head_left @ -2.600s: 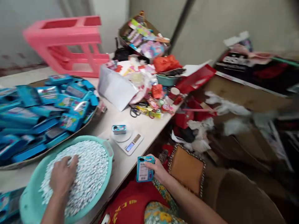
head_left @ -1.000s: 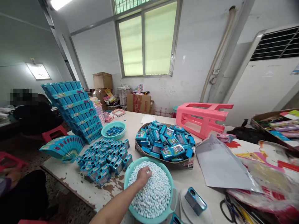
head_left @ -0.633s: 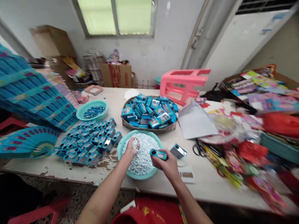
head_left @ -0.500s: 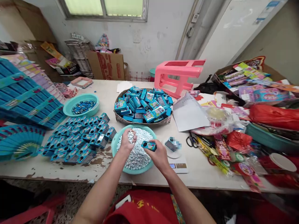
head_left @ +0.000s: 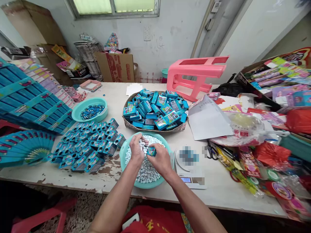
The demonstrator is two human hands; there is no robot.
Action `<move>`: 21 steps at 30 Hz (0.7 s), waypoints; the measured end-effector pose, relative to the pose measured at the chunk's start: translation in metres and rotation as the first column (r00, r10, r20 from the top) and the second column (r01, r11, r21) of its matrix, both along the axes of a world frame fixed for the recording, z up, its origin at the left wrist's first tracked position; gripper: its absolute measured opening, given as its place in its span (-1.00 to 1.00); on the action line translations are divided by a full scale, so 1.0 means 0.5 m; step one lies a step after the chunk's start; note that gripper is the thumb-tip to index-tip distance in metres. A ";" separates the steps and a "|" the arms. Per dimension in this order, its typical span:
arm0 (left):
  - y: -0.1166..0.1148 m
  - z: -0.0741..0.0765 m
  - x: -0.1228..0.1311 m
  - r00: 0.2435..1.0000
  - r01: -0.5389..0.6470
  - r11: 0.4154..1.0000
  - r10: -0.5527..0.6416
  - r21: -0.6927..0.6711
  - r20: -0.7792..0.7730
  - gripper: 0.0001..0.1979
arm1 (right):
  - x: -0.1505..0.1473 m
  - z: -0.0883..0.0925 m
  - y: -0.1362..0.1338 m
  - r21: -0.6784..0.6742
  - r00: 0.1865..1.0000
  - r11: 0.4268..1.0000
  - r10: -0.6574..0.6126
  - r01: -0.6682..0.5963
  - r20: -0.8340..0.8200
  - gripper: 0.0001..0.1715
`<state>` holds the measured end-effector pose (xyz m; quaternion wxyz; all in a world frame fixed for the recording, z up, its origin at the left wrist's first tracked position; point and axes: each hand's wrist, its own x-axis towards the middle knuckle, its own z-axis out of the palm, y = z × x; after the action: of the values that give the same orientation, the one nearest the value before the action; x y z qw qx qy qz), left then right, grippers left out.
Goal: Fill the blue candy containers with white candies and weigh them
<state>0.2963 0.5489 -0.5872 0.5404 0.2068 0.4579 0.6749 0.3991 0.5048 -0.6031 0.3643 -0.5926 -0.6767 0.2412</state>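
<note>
Above a teal basin filled with small white candies, my two hands are close together. My left hand is cupped, fingers curled round a handful of the white candies. Between the thumb and fingers of my right hand is a small blue tin, tilted toward the left hand's fingers. Its opening is hard to see from here. Rows of blue tins with open holes stand to the left of the basin. Behind it, a cut-down carton holds a heap of similar blue tins.
A digital scale with a blurred item sits right of the basin. A teal bowl of shiny blue pieces stands at back left. Scissors, a paper sheet, an overturned pink stool and piled packets lie rightward.
My left hand has turned and moved toward the tin, its palm of candies now at the tin. My right hand has tilted the tin toward it. The view has shifted slightly.
</note>
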 end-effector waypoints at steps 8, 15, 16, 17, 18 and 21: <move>0.021 0.012 0.008 0.999 0.014 1.000 -0.013 0.028 -0.043 -0.75 | -0.002 0.012 0.003 0.006 0.996 1.000 -0.006 0.007 -0.092 -0.67; 0.012 0.016 0.016 0.995 0.038 0.998 -0.033 0.046 -0.099 -0.77 | 0.009 0.012 0.001 -0.011 0.991 0.999 -0.032 0.031 -0.133 -0.65; 0.009 0.017 0.017 0.993 0.039 0.998 -0.034 0.043 -0.110 -0.78 | 0.010 0.011 0.001 -0.021 0.989 0.999 -0.037 0.034 -0.145 -0.65; 0.007 0.019 0.018 0.992 0.036 0.998 -0.030 0.044 -0.120 -0.78 | 0.012 0.010 0.001 -0.031 0.987 0.999 -0.039 0.034 -0.155 -0.65; 0.006 0.021 0.019 0.991 0.030 0.998 -0.024 0.050 -0.129 -0.79 | 0.013 0.010 0.001 -0.039 0.986 0.999 -0.042 0.036 -0.164 -0.65; 0.004 0.027 0.025 0.988 0.029 0.997 -0.018 0.065 -0.155 -0.78 | 0.017 0.011 0.002 -0.047 0.981 0.998 -0.040 0.032 -0.189 -0.66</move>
<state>0.3088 0.5509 -0.5736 0.5040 0.2819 0.4732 0.6653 0.4074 0.5060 -0.5976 0.4183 -0.5871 -0.6226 0.3046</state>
